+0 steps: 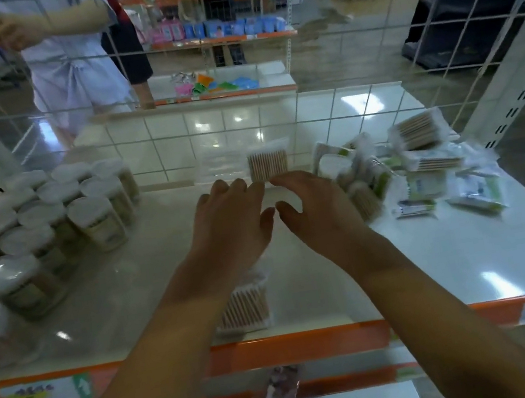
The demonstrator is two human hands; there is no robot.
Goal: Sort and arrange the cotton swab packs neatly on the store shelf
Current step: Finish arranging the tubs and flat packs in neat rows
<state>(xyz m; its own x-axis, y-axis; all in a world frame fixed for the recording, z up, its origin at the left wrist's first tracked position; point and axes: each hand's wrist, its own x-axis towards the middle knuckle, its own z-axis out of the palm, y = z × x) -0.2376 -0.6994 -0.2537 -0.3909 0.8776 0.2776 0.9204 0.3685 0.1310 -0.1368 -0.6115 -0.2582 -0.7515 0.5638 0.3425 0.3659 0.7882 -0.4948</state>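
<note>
Head view: the left hand (233, 217) and right hand (314, 205) hover side by side, fingers loosely spread, gripping nothing. Their fingertips reach near the upright swab pack (268, 163) at the far grid.

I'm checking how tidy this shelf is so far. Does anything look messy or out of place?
Yes. The packs at the right lie in a loose heap, tilted and overlapping, unlike the round tubs standing in rows at the left. One pack lies alone near the shelf's front edge.

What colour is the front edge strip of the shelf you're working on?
Orange, on the white store shelf's front edge strip, with pale labels stuck on; clearest low in the head view.
</note>
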